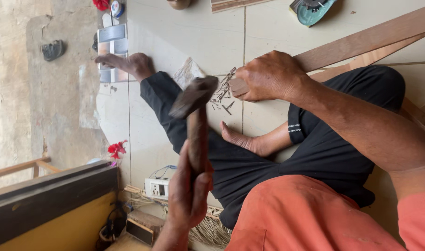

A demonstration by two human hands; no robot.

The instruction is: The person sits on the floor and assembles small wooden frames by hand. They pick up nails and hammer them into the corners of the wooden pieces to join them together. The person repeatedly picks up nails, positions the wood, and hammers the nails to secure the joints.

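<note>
Hammer point(196, 111) was clenched in the left hand point(187, 195), raised over scattered nails point(224, 93); the right hand point(270, 76) pressed its closed grip on a wooden strip point(361, 42) against the floor point(198, 32).

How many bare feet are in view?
2. One foot lies stretched out on the tiles at the upper left. The other foot is tucked under the bent leg, below the wooden block and right of the hammer. None seems hidden.
</note>
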